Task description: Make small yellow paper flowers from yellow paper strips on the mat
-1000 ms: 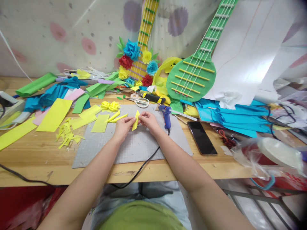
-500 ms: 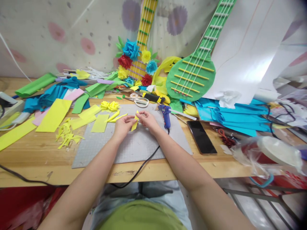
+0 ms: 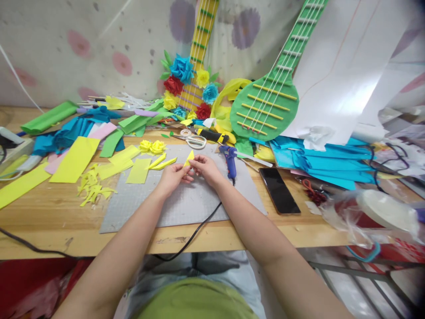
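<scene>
Between my two hands is a small folded piece of yellow paper (image 3: 189,158), its pointed tip standing up above the fingers. My left hand (image 3: 174,177) pinches its lower left side. From the right, the fingertips of my right hand (image 3: 206,169) press on its other edge. Both hands hover over the grey cutting mat (image 3: 195,208). Just left of them lie narrow folded yellow strips (image 3: 165,163) and a flat yellow paper rectangle (image 3: 138,171). Yellow paper flowers (image 3: 152,146) sit behind these. The part of the folded paper under my fingers is hidden.
A blue glue gun (image 3: 229,161) lies right of my hands, its black cable (image 3: 199,228) running beneath my right forearm. Scissors (image 3: 195,141) lie behind. A phone (image 3: 279,190) rests at the right. Yellow scraps (image 3: 94,186) lie left. A green paper instrument (image 3: 265,106) leans at the back.
The yellow paper has turned and been folded: its lower end no longer hangs below my fingers, and a wider triangular tip shows above. My left fingers have shifted under it.
</scene>
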